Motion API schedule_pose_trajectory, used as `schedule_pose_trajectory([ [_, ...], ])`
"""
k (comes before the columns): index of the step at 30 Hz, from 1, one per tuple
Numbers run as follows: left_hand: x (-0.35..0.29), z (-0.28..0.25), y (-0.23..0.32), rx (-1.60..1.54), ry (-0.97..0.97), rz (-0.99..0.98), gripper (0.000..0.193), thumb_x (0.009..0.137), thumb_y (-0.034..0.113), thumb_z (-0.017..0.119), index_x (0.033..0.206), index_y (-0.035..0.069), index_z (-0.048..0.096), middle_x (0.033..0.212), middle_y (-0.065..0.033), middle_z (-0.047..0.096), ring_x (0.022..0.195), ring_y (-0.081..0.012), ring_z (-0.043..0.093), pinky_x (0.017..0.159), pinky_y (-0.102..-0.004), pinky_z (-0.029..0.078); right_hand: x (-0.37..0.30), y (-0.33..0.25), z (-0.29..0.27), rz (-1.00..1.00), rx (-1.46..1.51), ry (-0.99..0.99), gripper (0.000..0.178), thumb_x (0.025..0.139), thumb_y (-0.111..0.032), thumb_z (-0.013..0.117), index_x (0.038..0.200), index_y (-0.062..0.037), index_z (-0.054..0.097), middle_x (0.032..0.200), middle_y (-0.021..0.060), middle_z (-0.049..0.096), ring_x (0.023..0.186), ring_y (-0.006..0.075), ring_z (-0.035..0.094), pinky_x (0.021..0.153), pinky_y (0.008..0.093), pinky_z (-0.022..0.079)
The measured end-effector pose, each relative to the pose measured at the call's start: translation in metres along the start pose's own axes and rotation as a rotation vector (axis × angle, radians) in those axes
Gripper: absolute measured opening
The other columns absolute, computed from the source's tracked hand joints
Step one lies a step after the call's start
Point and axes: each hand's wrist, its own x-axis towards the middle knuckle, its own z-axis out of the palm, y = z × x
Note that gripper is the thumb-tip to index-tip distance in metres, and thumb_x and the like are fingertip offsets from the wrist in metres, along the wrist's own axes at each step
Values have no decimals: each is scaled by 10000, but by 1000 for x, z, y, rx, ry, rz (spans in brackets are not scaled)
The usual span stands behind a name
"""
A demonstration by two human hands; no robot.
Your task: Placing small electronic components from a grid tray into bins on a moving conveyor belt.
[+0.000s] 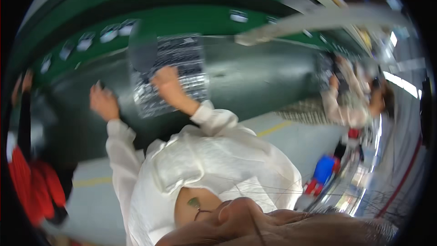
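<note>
My left hand [104, 101] is raised over the left part of the dark green worktop, its fingers curled. At its fingertips shows a small dark piece [100, 84], too blurred to name. My right hand [169, 84] is over a clear plastic tray [200, 92] with rows of many small dark and shiny parts. Its fingers are bunched together near the tray's middle; whether they hold a part is hidden by blur. A grey, blurred rounded shape [144, 50] covers the tray's upper left corner.
Small pale pieces [109, 33] stand spaced along a green strip [182, 18] beyond the worktop [259, 77]. A pale bar [314, 23] juts over the far right edge. One person [348, 95] works at the right beside another tray; another in red [34, 187] is at the left.
</note>
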Motion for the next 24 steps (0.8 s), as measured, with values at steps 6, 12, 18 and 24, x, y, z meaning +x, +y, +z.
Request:
schedule_pose_trajectory([
  [6,-17,11,-27,101,-36,-1,368,894,224,488,1245,115,508,1248,-120,513,1116,-287,504,907,-413,391,10,-11,-17,-37,-5,-106,88,704,-121,594,773,-69,609,840,76,502,884,252,459,800,396,382],
  [12,-1,-70,41,-1154,-451,-567,379,920,183,544,1242,-10,495,1106,-128,593,1022,-188,550,933,-298,398,18,-36,-75,335,729,-40,215,890,-228,531,805,-63,641,664,37,580,684,159,548,680,312,432],
  [18,-14,-120,125,-1726,-995,-469,403,958,310,459,1157,-37,515,1038,-121,609,885,-182,602,797,-303,485,-1,-40,-105,615,1588,-219,438,978,-302,353,1050,19,643,526,58,590,459,94,511,474,218,407],
  [24,-18,-126,134,-1513,-1002,-560,325,952,290,482,1042,-13,558,852,-91,618,614,-143,575,524,-241,472,-6,-36,-106,609,1719,-426,567,978,-411,266,1168,28,572,553,87,608,417,100,465,454,213,394],
])
